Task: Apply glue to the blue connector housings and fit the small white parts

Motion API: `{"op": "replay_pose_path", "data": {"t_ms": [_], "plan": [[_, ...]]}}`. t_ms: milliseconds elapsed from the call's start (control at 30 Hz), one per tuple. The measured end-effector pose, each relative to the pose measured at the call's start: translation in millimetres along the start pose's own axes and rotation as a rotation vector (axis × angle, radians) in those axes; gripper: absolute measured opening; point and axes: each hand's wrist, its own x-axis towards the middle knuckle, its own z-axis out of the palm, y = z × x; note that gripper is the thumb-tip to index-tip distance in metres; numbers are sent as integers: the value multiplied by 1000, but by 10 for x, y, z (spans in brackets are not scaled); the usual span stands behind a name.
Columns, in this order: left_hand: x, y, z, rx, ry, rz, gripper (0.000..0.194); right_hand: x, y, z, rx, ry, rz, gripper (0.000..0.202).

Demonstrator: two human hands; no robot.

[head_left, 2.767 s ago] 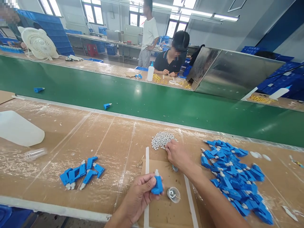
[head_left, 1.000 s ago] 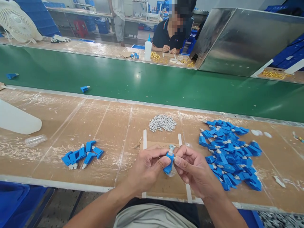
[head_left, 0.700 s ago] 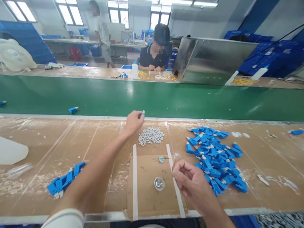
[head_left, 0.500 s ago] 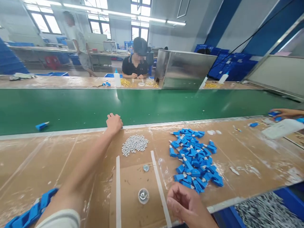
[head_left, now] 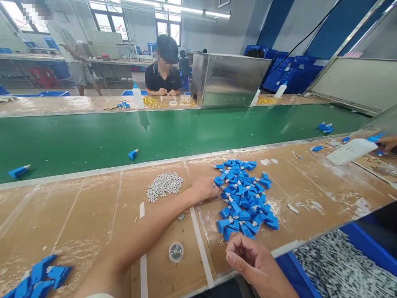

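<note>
My left hand [head_left: 204, 189] reaches across the table to the left edge of a pile of blue pieces with whitish tips [head_left: 245, 198]. Its fingertips are against the pile, and what they hold, if anything, is hidden. My right hand [head_left: 252, 260] is at the table's front edge, just below the pile, with fingers curled and nothing visible in them. A heap of small grey pieces [head_left: 164, 185] lies left of my left hand. Nearer me stands a small round clear cup [head_left: 176, 252] between two white tape strips.
Beyond the table runs a green belt [head_left: 186, 132] with several blue pieces on it. More blue pieces [head_left: 43, 275] lie at lower left. A white bottle [head_left: 352, 152] is near another person's hand at right. Below right, a blue bin [head_left: 297, 275] holds grey pieces. A person sits opposite.
My left hand has moved right from the belt's edge to the blue pile. A blue piece now lies on the belt near where it was. The view has shifted; a blue cluster appears on the belt at right.
</note>
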Motion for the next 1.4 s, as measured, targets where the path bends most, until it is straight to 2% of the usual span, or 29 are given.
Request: {"op": "replay_pose_path", "data": {"t_ms": [67,133,233,300,467,567,667,833,967,1067,1200,1400], "plan": [[-117,-60,-134,-74,0,-11,26,-12,-3,23,-27,10,-7,37],[-334,-145,-276,-180,-19,-26,27,21,-1,93,-83,8,-13,34],[-817,-292,-435,-361,-51,-52,30,159,27,297,-187,-32,-50,26],[-1199,-387,-474,-516,-32,-81,31,265,58,460,-259,-47,-104,18],[-2038,-590,-334,-1152,145,-216,36,362,129,701,-360,-102,-165,6],[-2317,-676,-193,-1284,220,-312,36,332,173,714,-378,-137,-191,6],[-2428,-724,-86,-1347,256,-343,34,311,223,709,-413,-124,-227,11],[-2437,-768,18,-1393,259,-334,34,328,246,750,-479,-71,-309,16],[-2445,-798,76,-1440,269,-307,31,370,200,826,-620,-31,-484,16],[-2482,-807,100,-1540,277,-279,27,399,173,887,-719,-78,-573,18],[-2551,-796,112,-1735,241,-264,24,412,148,879,-715,-108,-537,20],[-2596,-750,167,-1889,112,-254,20,372,-8,704,-417,57,-359,11]]}}
